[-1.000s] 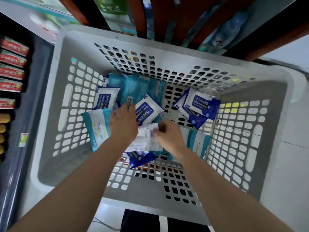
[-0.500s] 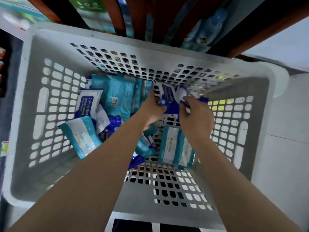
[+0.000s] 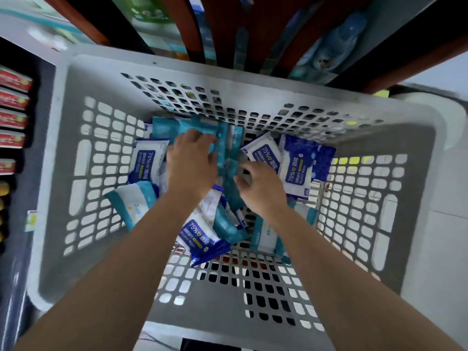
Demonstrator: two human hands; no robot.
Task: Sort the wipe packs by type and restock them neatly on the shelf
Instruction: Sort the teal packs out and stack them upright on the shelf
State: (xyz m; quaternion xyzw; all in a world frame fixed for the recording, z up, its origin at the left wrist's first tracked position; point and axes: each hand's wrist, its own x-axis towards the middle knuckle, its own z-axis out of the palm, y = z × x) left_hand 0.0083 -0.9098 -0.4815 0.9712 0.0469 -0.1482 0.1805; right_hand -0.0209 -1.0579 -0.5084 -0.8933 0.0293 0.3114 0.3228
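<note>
left hand [image 3: 192, 163]: fingers bent over teal foil wipe packs [image 3: 192, 125] at the far wall of the grey perforated plastic basket [image 3: 76, 173]; I cannot tell whether it grips | right hand [image 3: 260, 188]: holds nothing, fingers loosely spread, mid-floor | blue-and-white plastic alcohol wipe packs [image 3: 298, 171]: two by right wall, one left, one near | white-and-teal soft wipe pack [image 3: 131, 201]: left wall

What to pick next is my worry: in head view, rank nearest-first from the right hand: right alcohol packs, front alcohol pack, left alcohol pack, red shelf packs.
1. Right alcohol packs: just right of the right hand.
2. Front alcohol pack: nearer the camera, leftward.
3. Left alcohol pack: past the left hand.
4. Red shelf packs: far left, outside the basket.
</note>
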